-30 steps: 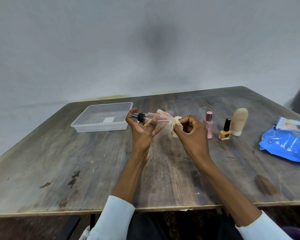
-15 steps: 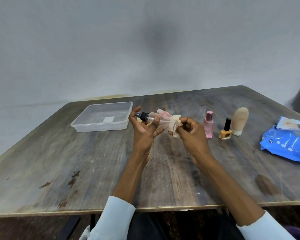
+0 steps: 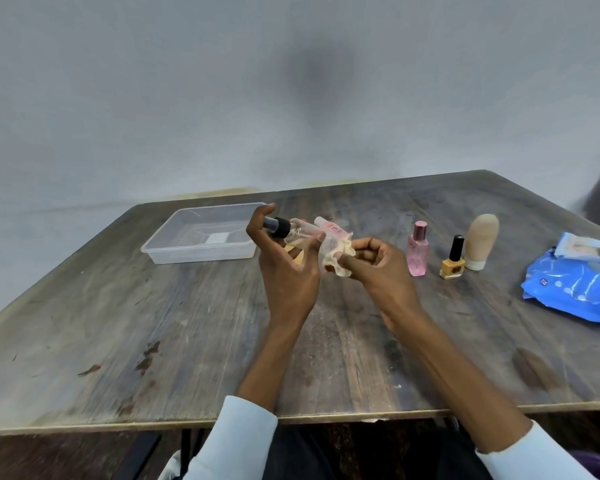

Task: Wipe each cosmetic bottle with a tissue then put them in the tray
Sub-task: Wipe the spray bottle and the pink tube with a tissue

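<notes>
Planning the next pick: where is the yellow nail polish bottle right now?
In the head view, the yellow nail polish bottle stands upright on the table's right side, between the pink bottle and the beige bottle.

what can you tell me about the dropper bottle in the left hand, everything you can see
The dropper bottle is small, of clear glass or plastic, with a black collar and a dark dropper bulb at its left end. It lies roughly on its side above the table, cap toward the clear tray. The left hand grips it, thumb by the cap and fingers under the body. Its far end meets a crumpled tissue pinched by the right hand. Its contents cannot be made out.
</notes>
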